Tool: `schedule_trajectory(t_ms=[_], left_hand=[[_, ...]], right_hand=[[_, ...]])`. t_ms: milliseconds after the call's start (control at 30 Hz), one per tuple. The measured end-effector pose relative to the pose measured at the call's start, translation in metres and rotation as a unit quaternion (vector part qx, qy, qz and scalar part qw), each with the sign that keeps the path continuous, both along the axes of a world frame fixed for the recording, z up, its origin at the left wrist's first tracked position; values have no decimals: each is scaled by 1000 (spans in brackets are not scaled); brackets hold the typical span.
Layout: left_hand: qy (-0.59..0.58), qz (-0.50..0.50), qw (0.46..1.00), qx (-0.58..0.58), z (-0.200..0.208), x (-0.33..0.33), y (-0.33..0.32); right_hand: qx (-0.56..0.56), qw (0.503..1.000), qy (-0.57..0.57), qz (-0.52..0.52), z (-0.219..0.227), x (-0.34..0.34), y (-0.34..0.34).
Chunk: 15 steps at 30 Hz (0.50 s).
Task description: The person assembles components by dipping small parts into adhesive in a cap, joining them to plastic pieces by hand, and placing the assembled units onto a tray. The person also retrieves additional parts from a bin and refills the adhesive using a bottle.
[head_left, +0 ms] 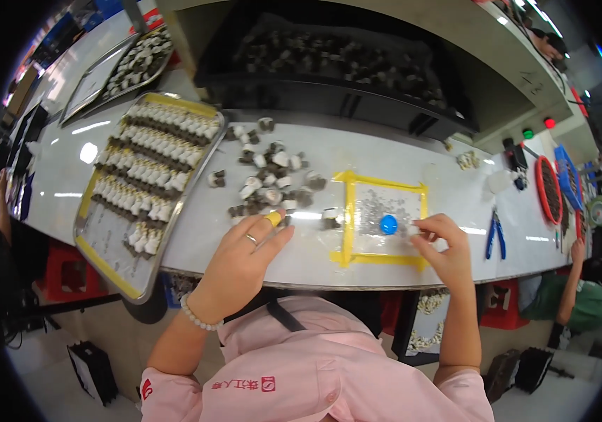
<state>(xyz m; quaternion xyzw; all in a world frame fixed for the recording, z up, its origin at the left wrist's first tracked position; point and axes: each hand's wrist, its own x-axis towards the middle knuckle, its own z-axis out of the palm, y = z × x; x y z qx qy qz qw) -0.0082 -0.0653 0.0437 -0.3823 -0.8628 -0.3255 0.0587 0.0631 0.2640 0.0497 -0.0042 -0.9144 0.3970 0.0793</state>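
Note:
My left hand [241, 260], with a ring and a yellow finger cover, reaches to the near edge of a loose heap of small dark-and-white cylindrical parts [271, 195]. Its thumb and forefinger close about one small part [287, 220], partly hidden by the fingers. To the right, my right hand [445, 243] pinches a small whitish piece [413, 230], too small to name. That hand is over the right side of a rectangle of yellow tape [348, 218] on the table. Inside the rectangle are a round blue cap [388, 224] and many tiny clear pieces [371, 204].
Left stands a metal tray [164, 243] with rows of white-topped parts; another tray [97, 81] lies behind. A black bin [301, 95] of parts fills the back. Blue-handled pliers [496, 235] and a red basket [548, 190] are right. A person in green [575, 299] sits far right.

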Motion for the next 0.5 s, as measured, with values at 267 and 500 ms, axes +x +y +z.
schedule_trajectory(t_ms=[267, 500], left_hand=[[-118, -26, 992, -34, -14, -4, 22], [-117, 1, 993, -6, -15, -5, 26]], right_hand=[[48, 998, -25, 31, -3, -14, -13], [160, 983, -12, 88, 2, -24, -14]])
